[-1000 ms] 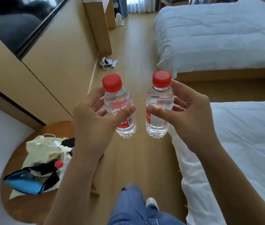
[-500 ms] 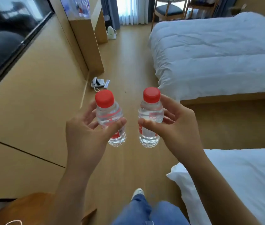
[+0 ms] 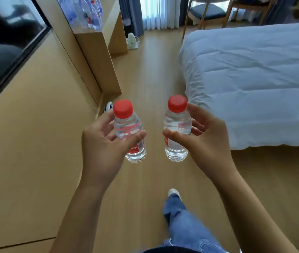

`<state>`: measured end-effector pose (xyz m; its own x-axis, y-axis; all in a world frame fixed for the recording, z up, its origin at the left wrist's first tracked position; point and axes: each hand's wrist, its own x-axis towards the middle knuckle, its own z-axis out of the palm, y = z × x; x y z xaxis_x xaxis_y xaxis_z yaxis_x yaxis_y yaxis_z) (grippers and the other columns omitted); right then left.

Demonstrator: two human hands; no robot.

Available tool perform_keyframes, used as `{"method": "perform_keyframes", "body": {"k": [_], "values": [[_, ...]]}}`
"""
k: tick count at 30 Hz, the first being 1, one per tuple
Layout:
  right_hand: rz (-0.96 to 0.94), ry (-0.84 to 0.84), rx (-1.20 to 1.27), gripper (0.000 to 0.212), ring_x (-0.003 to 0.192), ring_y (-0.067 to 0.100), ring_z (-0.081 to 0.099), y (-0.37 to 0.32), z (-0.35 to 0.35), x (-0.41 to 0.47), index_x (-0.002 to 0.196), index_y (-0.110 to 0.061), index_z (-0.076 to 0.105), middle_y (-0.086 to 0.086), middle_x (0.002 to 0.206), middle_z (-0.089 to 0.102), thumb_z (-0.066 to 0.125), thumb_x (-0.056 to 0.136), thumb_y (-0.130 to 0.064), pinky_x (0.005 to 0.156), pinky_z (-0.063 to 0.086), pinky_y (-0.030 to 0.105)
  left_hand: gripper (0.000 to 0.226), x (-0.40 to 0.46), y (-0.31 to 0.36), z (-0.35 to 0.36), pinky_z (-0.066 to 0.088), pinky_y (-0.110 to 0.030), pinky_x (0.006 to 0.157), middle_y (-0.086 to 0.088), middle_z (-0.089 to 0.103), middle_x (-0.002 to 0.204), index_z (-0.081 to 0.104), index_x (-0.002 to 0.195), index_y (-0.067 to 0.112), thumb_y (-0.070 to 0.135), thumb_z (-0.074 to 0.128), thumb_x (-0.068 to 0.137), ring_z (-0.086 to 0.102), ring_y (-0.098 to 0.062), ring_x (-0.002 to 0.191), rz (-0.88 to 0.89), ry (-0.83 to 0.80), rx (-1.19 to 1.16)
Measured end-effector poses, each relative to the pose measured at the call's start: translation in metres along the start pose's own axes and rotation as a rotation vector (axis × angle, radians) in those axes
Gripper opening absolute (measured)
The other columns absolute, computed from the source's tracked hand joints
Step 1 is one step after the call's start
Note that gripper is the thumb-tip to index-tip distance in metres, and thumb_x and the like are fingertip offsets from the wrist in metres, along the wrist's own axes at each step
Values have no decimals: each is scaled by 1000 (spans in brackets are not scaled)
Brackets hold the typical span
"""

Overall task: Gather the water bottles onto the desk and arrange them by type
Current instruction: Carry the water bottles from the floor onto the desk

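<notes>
Hotel bedroom: white bed point(image 3: 254, 75), wall television point(image 3: 4, 42).

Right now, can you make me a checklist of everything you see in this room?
Surface: desk far ahead on the left, bottles already on it.
Job's things: two small red-capped bottles, left bottle and right bottle, upright.
Clutter: white items on floor by the wall.
Grippers: left hand and right hand each hold one.
Cables: nothing seen clearly.
Surroundings: bed, chair, kettle, curtains.
</notes>
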<state>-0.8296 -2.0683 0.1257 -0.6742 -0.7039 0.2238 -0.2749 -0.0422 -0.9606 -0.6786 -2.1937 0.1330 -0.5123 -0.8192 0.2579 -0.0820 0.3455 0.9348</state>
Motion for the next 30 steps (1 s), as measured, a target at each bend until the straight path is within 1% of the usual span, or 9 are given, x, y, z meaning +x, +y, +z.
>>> {"method": "perform_keyframes", "body": {"k": [5,9,11,13,16,20,22,27,30], "values": [[-28,-38,10,57,97,-9,65,21,-5,145,123,-23,61,-17,108,68,87,72,-15,79,48,5,59,130,-9,42,55,-15,79,23,74,100,68,119,15,16,89,64,71,-1,93,20,46,21],[-18,-55,12,56,96,-6,67,44,2,243,122,-23,63,-14,108,71,87,72,-16,78,48,6,57,223,-28,64,57,-21,83,16,75,102,68,119,13,16,89,66,73,-7,94,2,89,0],[-13,-70,3,57,96,-8,66,60,9,292,121,-27,62,-19,107,69,88,71,-18,78,47,5,57,270,-43,74,58,-24,83,13,75,102,69,118,12,19,89,65,73,-10,94,-10,110,-11],[-17,-66,3,56,94,-8,66,78,19,344,117,-33,61,-25,101,69,88,70,-17,76,47,4,58,321,-60,83,59,-26,82,11,76,103,69,118,12,21,89,65,73,-11,94,-16,129,-14],[-44,-38,-17,57,92,-5,68,102,40,427,110,-42,60,-28,97,70,89,69,-16,75,47,5,56,405,-88,93,59,-25,80,10,76,101,69,116,15,22,88,63,74,-12,92,-28,120,-35],[-67,-42,-24,57,93,-4,68,120,75,546,115,-35,63,-23,101,71,90,69,-17,77,48,6,55,530,-113,96,58,-20,77,14,76,99,69,112,23,22,87,60,74,-9,90,-12,97,-13],[-83,-35,1,57,95,-3,68,123,90,601,117,-35,62,-22,103,71,90,69,-20,78,48,6,54,589,-116,97,56,-16,75,17,75,97,68,110,27,25,87,59,73,-5,88,14,87,-3],[-95,-53,14,58,95,-4,68,133,117,719,115,-40,61,-24,105,70,90,68,-23,78,48,7,60,707,-134,104,54,-12,75,12,74,101,67,117,12,18,88,62,72,-3,91,26,100,50],[-92,-80,15,58,93,-3,69,152,131,788,115,-36,62,-22,102,72,91,67,-19,78,49,8,58,771,-156,115,55,-13,74,10,76,99,67,117,9,12,89,63,72,-3,89,-3,117,45]]}}
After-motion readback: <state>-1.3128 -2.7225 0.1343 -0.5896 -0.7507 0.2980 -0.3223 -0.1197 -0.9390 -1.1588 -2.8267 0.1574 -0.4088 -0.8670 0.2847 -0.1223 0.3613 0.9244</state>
